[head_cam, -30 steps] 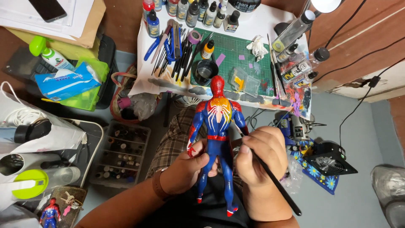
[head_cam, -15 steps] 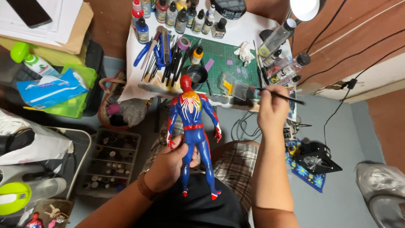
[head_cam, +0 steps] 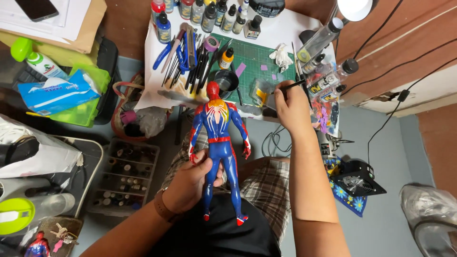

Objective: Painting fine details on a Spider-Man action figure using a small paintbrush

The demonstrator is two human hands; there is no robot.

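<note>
Figure: the red-and-blue action figure (head_cam: pixel 219 147) stands upright over your lap, back toward you, head near the table (head_cam: pixel 290 28) edge.
Left hand: your left hand (head_cam: pixel 193 183) is clenched around the figure's thighs, thumb across the back of the legs.
Right hand: your right hand (head_cam: pixel 291 105) pinches a thin black paintbrush (head_cam: pixel 296 84), fingers closed on its handle, reaching over the table.
Brush tip: it points toward the green cutting mat (head_cam: pixel 259 64).
Nearby: a small black cup (head_cam: pixel 225 81) sits just beyond the figure's head.

Figure (head_cam: pixel 219 143) before cutting mat (head_cam: pixel 266 62); bottles (head_cam: pixel 209 12) behind mat; tool tray (head_cam: pixel 126 178) left, probably on floor.
</note>
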